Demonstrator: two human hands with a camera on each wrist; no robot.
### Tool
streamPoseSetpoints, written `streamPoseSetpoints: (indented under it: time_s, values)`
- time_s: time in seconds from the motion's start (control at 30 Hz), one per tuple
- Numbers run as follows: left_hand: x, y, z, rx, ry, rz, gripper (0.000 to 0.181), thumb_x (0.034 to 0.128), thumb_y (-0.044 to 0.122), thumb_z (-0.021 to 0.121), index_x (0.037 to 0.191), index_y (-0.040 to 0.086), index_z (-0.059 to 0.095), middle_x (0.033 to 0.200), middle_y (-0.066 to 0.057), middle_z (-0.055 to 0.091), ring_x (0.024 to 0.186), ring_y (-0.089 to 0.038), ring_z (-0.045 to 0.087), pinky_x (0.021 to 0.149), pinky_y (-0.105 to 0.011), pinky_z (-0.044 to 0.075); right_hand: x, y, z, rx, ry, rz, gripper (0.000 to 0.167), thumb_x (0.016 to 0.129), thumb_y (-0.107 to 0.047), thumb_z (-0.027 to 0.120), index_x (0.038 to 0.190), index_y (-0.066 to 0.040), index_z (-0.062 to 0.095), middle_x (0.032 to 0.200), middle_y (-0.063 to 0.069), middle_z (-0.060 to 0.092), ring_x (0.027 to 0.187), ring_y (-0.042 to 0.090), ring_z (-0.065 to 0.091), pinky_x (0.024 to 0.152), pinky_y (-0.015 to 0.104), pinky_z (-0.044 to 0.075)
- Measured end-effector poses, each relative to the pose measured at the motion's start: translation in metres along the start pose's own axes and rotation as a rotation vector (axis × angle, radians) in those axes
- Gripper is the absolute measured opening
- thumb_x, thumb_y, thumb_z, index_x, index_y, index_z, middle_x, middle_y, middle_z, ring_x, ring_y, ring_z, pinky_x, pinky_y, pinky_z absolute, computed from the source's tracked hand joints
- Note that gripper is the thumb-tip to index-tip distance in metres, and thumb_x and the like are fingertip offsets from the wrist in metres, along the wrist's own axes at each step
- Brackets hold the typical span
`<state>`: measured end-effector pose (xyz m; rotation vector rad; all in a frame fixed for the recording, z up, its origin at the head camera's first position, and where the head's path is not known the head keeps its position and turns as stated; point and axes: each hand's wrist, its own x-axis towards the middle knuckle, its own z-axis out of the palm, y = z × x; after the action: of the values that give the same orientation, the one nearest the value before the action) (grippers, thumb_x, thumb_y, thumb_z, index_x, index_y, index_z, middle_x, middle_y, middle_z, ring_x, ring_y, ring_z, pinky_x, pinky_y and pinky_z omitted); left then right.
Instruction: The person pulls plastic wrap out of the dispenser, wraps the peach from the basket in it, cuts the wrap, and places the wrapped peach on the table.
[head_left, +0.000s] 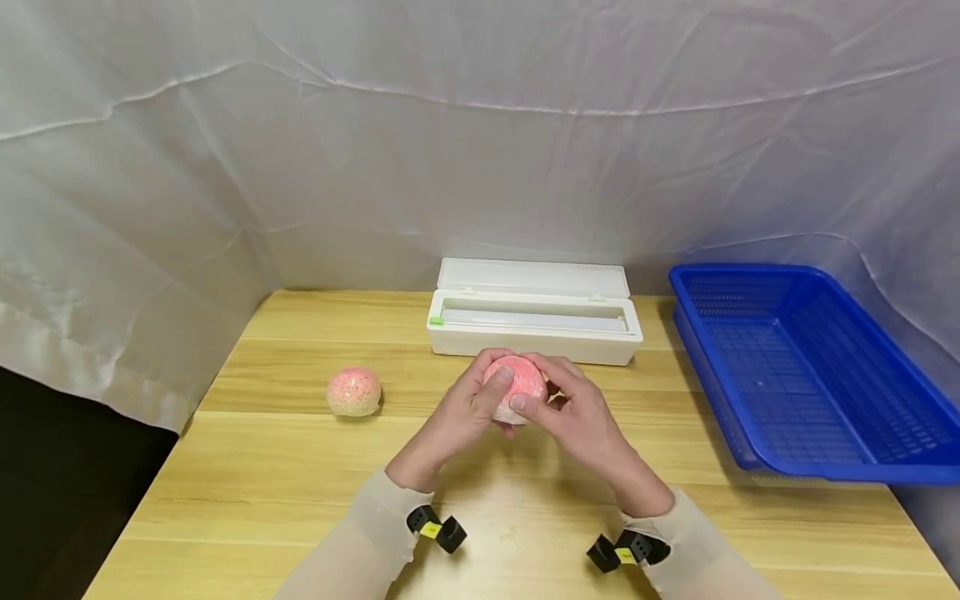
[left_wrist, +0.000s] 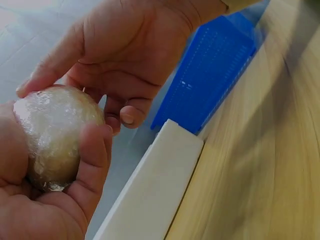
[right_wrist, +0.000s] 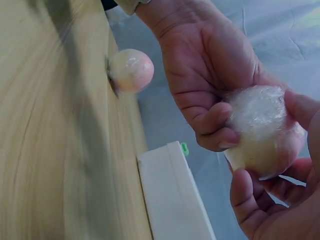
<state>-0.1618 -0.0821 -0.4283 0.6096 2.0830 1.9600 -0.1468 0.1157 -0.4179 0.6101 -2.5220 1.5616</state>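
Note:
A pink and cream peach [head_left: 528, 379] wrapped in clear cling film is held above the table in both hands. My left hand [head_left: 467, 402] grips it from the left, with the thumb lying across its pink face. From the other side my right hand [head_left: 583, 410] holds it, thumb pressed on the lower front. In the left wrist view, wrinkled, bunched film covers the pale underside of the peach [left_wrist: 57, 127]. A second peach [head_left: 354, 392], speckled pink over cream and shiny, sits on the table to the left.
Behind the hands stands a white cling film dispenser [head_left: 532, 343], lid raised, with a roll inside and a green slider [head_left: 436, 321] at its left end. A blue plastic basket [head_left: 720, 400] occupies the right side of the wooden table [head_left: 262, 483]. Pale cloth [head_left: 465, 167] hangs around the back.

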Motion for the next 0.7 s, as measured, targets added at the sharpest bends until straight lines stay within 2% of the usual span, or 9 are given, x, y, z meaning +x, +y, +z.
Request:
streamPoseSetpoints:
  time_s: [0.1, 0.17, 0.27, 0.33, 0.4, 0.43, 0.57, 0.63, 0.7]
  values:
    - [0.0, 0.0, 0.0, 0.03, 0.021, -0.004, 0.045, 0.1131, 0.045, 0.044, 0.147, 0.015, 0.046, 0.113, -0.016, 0.066, 0.076, -0.028, 0.07, 0.069, -0.042, 0.064, 0.002, 0.003, -0.001, 0.047, -0.021, 0.034, 0.053, 0.096, -0.021, 0.08, 0.145, -0.014, 0.064, 0.132, 0.009, 0.066, 0.095, 0.021, 0.061, 0.076, 0.027, 0.057]
    - [0.0, 0.0, -0.001, 0.03, 0.014, -0.004, 0.051, 0.1135, 0.048, 0.037, 0.154, 0.017, 0.042, 0.12, -0.019, 0.064, 0.079, -0.028, 0.072, 0.074, -0.046, 0.065, 0.005, 0.006, -0.003, 0.086, -0.057, 0.05, 0.055, 0.098, -0.02, 0.078, 0.149, -0.011, 0.06, 0.133, 0.014, 0.065, 0.095, 0.022, 0.061, 0.076, 0.028, 0.057]
    - [0.0, 0.003, -0.004, -0.028, 0.013, -0.012, 0.061, 0.1135, 0.053, 0.024, 0.165, 0.021, 0.028, 0.137, -0.023, 0.059, 0.095, -0.031, 0.075, 0.084, -0.053, 0.065, 0.008, 0.012, -0.01, 0.164, -0.116, 0.067, 0.062, 0.101, -0.016, 0.073, 0.157, -0.007, 0.049, 0.144, 0.022, 0.059, 0.101, 0.025, 0.063, 0.08, 0.026, 0.058]
    - [-0.001, 0.005, -0.007, -0.096, 0.019, -0.023, 0.061, 0.115, 0.05, 0.02, 0.169, 0.022, 0.021, 0.148, -0.026, 0.053, 0.109, -0.036, 0.073, 0.092, -0.055, 0.062, 0.01, 0.015, -0.015, 0.235, -0.137, 0.074, 0.064, 0.102, -0.01, 0.07, 0.159, -0.003, 0.042, 0.152, 0.026, 0.052, 0.109, 0.032, 0.066, 0.086, 0.025, 0.059]
    - [0.0, 0.007, -0.009, -0.141, 0.038, -0.038, 0.057, 0.117, 0.041, 0.026, 0.169, 0.019, 0.022, 0.156, -0.024, 0.047, 0.117, -0.035, 0.069, 0.099, -0.055, 0.059, 0.011, 0.018, -0.018, 0.267, -0.119, 0.084, 0.063, 0.101, -0.005, 0.069, 0.158, -0.002, 0.042, 0.157, 0.025, 0.047, 0.119, 0.038, 0.065, 0.09, 0.024, 0.058]
    - [0.0, 0.007, -0.01, -0.146, 0.055, -0.043, 0.055, 0.1173, 0.036, 0.03, 0.169, 0.017, 0.025, 0.158, -0.023, 0.045, 0.118, -0.033, 0.068, 0.1, -0.051, 0.059, 0.012, 0.019, -0.019, 0.258, -0.096, 0.091, 0.06, 0.101, -0.005, 0.07, 0.156, -0.003, 0.045, 0.156, 0.025, 0.048, 0.121, 0.04, 0.064, 0.091, 0.024, 0.058]
    - [0.003, 0.005, -0.01, -0.104, 0.142, -0.056, 0.051, 0.1126, 0.019, 0.051, 0.162, 0.015, 0.041, 0.157, -0.019, 0.045, 0.112, -0.025, 0.068, 0.098, -0.044, 0.061, 0.011, 0.02, -0.015, 0.092, 0.027, 0.098, 0.046, 0.101, -0.01, 0.072, 0.145, -0.006, 0.06, 0.138, 0.02, 0.06, 0.116, 0.034, 0.066, 0.087, 0.023, 0.056]
    - [0.004, 0.004, -0.009, -0.061, 0.203, -0.076, 0.057, 0.107, 0.019, 0.064, 0.16, 0.018, 0.044, 0.152, -0.016, 0.048, 0.109, -0.025, 0.07, 0.094, -0.04, 0.062, 0.01, 0.019, -0.01, 0.017, 0.038, 0.093, 0.049, 0.1, -0.015, 0.074, 0.147, -0.008, 0.06, 0.134, 0.018, 0.061, 0.111, 0.03, 0.066, 0.086, 0.029, 0.057]
    - [0.004, 0.004, -0.008, -0.01, 0.227, -0.107, 0.067, 0.1007, 0.022, 0.074, 0.16, 0.02, 0.043, 0.147, -0.014, 0.05, 0.106, -0.024, 0.07, 0.091, -0.04, 0.062, 0.008, 0.017, -0.005, -0.022, 0.005, 0.083, 0.062, 0.097, -0.02, 0.079, 0.153, -0.009, 0.054, 0.14, 0.016, 0.058, 0.113, 0.029, 0.065, 0.089, 0.036, 0.059]
